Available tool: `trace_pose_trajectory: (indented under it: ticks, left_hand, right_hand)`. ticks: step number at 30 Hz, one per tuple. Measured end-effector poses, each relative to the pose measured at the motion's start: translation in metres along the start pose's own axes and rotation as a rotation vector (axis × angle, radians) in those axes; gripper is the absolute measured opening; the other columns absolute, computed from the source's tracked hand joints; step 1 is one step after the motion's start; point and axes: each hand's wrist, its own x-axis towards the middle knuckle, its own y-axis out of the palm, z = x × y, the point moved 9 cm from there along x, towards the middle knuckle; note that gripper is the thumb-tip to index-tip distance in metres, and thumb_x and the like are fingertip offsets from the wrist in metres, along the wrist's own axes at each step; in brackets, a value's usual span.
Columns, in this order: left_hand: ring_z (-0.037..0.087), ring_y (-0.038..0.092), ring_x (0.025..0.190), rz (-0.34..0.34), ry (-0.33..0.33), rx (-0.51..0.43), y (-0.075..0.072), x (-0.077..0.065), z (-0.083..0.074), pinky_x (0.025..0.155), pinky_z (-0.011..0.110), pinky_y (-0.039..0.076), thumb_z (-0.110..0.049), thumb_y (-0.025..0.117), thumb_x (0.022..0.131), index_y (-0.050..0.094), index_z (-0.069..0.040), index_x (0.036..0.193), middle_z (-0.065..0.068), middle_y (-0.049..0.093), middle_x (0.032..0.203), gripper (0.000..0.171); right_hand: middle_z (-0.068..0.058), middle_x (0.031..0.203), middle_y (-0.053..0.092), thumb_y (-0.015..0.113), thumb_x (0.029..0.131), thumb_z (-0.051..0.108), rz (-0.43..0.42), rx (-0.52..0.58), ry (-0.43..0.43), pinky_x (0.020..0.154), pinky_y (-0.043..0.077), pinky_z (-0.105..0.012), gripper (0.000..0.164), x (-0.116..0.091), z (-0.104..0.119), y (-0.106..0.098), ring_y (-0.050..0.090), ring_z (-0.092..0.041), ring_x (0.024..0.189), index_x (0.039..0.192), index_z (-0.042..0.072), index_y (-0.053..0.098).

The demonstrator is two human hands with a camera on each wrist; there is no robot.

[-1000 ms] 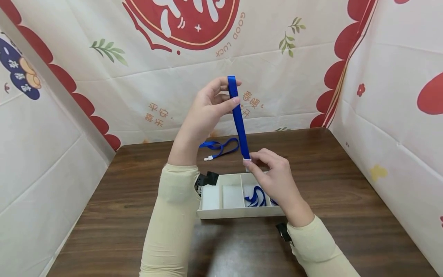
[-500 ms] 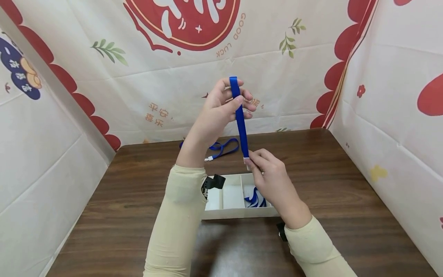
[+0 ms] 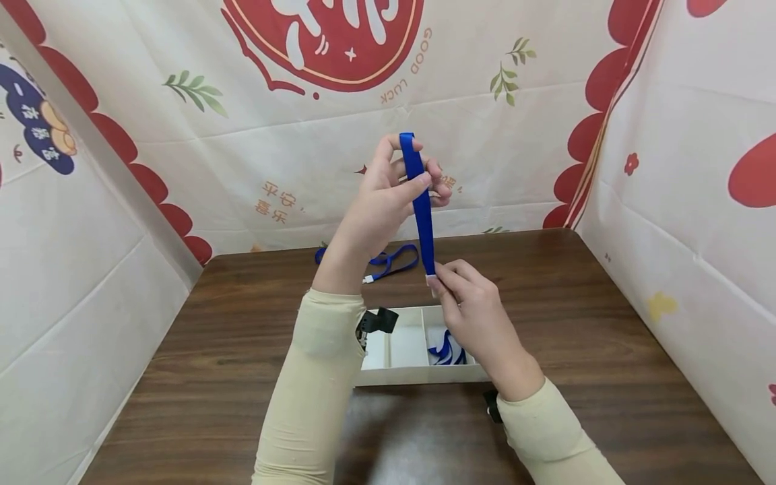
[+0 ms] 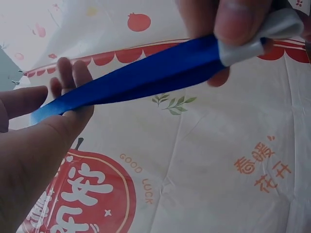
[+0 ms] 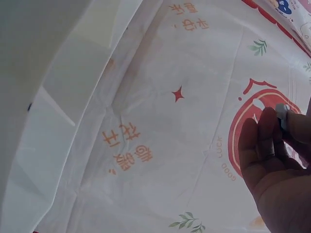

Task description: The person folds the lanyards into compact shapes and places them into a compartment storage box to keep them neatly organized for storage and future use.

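Observation:
A folded blue lanyard (image 3: 426, 236) is stretched between the two hands above the table. At its top, the left hand (image 3: 384, 192) has the loop over its index finger, with the thumb against the strap and the other fingers loosely bent. Lower down, the right hand (image 3: 481, 313) pinches the white end piece (image 4: 243, 51) between thumb and forefinger, as the left wrist view shows close up. Only a bit of that white piece (image 5: 281, 110) shows in the right wrist view. Behind the left forearm, another blue lanyard (image 3: 400, 260) lies on the table, partly hidden.
A white divided tray (image 3: 418, 376) stands below the hands. More blue strap (image 3: 447, 351) lies in one compartment, and the right hand covers the tray's right end. Printed cloth walls (image 3: 291, 155) enclose the wooden table (image 3: 212, 377) at the back and sides.
The left hand has shifted slightly right, its lower fingers now spread out beyond the strap. The right hand keeps its pinch on the white end and has barely moved.

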Motion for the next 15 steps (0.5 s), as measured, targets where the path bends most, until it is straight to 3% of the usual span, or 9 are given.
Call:
trace_pose_trajectory:
  ticks: [5,10,15]
  left_hand:
    - [0.024,0.064,0.080,-0.016,0.038,-0.034,0.005,0.002,0.000,0.088,0.036,0.058,0.002,0.044,0.110,0.036,-0.018,0.131,0.013,0.058,0.097,0.029]
    - [0.022,0.063,0.078,-0.010,0.058,-0.040,0.010,0.002,-0.005,0.085,0.033,0.057,0.002,0.043,0.111,0.035,-0.017,0.134,0.011,0.057,0.095,0.030]
    - [0.021,0.062,0.078,-0.007,0.052,-0.044,0.013,0.000,-0.008,0.085,0.033,0.056,0.001,0.042,0.111,0.034,-0.016,0.134,0.011,0.056,0.096,0.030]
  right_hand:
    - [-0.009,0.102,0.070,0.074,0.098,0.001,-0.025,0.045,0.011,0.073,0.058,-0.019,0.022,0.000,0.000,0.000,0.066,-0.013,0.083,0.119,-0.002,0.076]
    - [-0.012,0.104,0.074,0.074,0.099,0.006,-0.013,0.183,0.134,0.080,0.056,-0.011,0.017,0.003,-0.009,-0.001,0.071,-0.021,0.088,0.115,-0.001,0.075]
    - [-0.016,0.103,0.080,0.075,0.100,0.011,0.027,0.308,0.257,0.083,0.058,-0.012,0.023,0.003,-0.018,0.000,0.078,-0.030,0.090,0.120,0.000,0.072]
